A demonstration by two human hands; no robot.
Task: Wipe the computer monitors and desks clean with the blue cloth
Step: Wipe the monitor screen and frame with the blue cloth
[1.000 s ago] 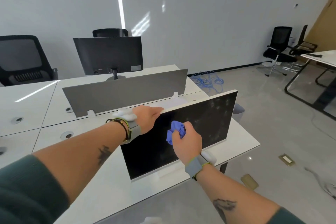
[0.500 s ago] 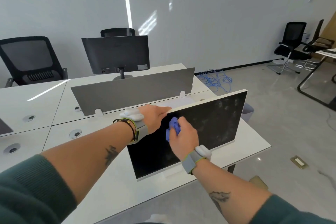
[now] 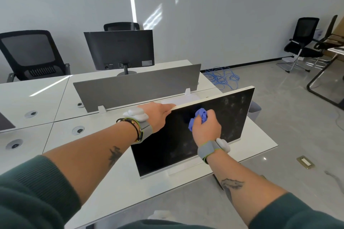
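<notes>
Hands first, as your head camera sees them. Your right hand (image 3: 206, 129) is curled tight round the blue cloth (image 3: 198, 118), which is bunched up into a ball. You press the cloth on the dark screen of the white monitor (image 3: 167, 150), near the top and a bit left of the middle. Your left hand (image 3: 158, 115) is at the top left corner of that monitor. Its fingers look straight and lie along the top edge with nothing held inside them. Their tips are hidden behind the edge. Each wrist has a grey band (image 3: 145, 130) with a white lump on it. Your left wrist has thin dark bracelets too.

The white monitor stands on the near desk (image 3: 121, 182), close to its right end. The screen is off. The right part of the screen has pale smudges (image 3: 235, 117), and there are some low down as well. The part by the cloth looks darker and cleaner.

Behind the monitor a low grey divider (image 3: 137, 87) stands upright between the near desk and the far desk (image 3: 167, 65). On the far desk a black monitor (image 3: 121, 50) shows you its back. Two black chairs stand by the wall past the far desk, one on the left (image 3: 31, 52) and one behind the black monitor (image 3: 121, 26). On the floor to the right lies a tangle of blue cables (image 3: 223, 78). Further right stand more black chairs (image 3: 303, 39).
</notes>
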